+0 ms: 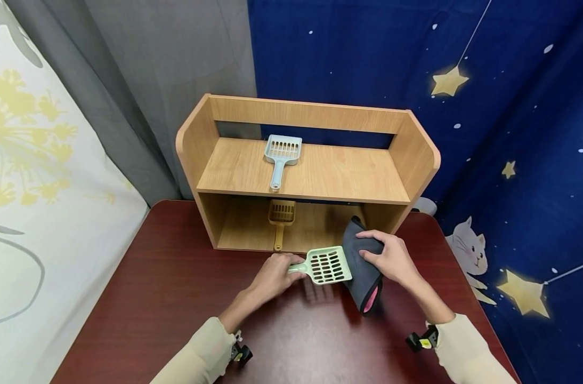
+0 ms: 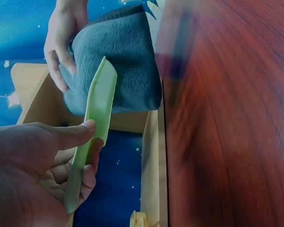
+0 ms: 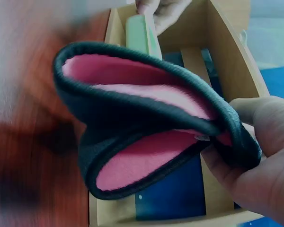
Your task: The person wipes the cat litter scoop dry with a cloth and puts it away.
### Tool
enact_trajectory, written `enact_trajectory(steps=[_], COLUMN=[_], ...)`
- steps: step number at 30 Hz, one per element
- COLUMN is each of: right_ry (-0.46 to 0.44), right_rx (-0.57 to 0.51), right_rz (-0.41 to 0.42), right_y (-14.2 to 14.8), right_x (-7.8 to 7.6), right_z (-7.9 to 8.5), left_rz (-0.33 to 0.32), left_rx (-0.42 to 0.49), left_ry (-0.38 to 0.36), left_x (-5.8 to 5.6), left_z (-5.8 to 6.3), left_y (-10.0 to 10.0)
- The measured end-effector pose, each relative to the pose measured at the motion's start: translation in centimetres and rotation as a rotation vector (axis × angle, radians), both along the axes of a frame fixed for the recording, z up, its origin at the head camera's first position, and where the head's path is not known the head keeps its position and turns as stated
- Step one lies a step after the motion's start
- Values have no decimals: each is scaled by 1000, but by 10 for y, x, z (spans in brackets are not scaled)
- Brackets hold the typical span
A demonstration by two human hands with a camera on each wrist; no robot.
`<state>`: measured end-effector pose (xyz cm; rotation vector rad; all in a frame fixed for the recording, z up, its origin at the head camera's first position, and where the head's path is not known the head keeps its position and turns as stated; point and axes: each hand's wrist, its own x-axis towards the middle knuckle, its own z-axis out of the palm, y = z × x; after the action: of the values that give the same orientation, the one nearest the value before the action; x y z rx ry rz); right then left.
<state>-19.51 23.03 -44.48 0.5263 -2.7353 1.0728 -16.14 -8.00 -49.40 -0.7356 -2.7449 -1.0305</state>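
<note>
My left hand (image 1: 274, 276) grips a pale green litter scoop (image 1: 328, 265) by its handle, above the table in front of the shelf. The slotted head points right. In my right hand (image 1: 391, 258) is a folded dark grey cloth (image 1: 357, 256) with black edging. Its pink inner side (image 3: 137, 163) shows between the folds in the right wrist view. The scoop's front edge meets the cloth in the head view; whether they touch, I cannot tell. A light blue litter scoop (image 1: 283, 150) lies on the upper shelf, and a yellow litter scoop (image 1: 281, 215) on the lower one.
A two-tier wooden shelf (image 1: 354, 173) stands at the back of the dark red table (image 1: 176, 298). Behind it hang a grey curtain (image 1: 176, 58) and a blue star-patterned curtain (image 1: 349, 58). White patterned fabric (image 1: 47, 240) borders the left side.
</note>
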Motion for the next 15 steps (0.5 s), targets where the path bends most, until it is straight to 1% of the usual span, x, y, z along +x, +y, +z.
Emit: enact_trajectory(steps=[4, 7, 15], right_ry=[-18, -26, -59], right_rx=[-2, -3, -48], right_rz=[21, 39, 171], right_y=[10, 16, 23], right_x=[-3, -6, -15], right_z=[3, 4, 2], left_rz=[-55, -112, -229], left_rx=[-11, -23, -43], left_ry=[6, 8, -36], left_x=[-2, -3, -6], left_z=[4, 6, 12], left_y=[-8, -12, -17])
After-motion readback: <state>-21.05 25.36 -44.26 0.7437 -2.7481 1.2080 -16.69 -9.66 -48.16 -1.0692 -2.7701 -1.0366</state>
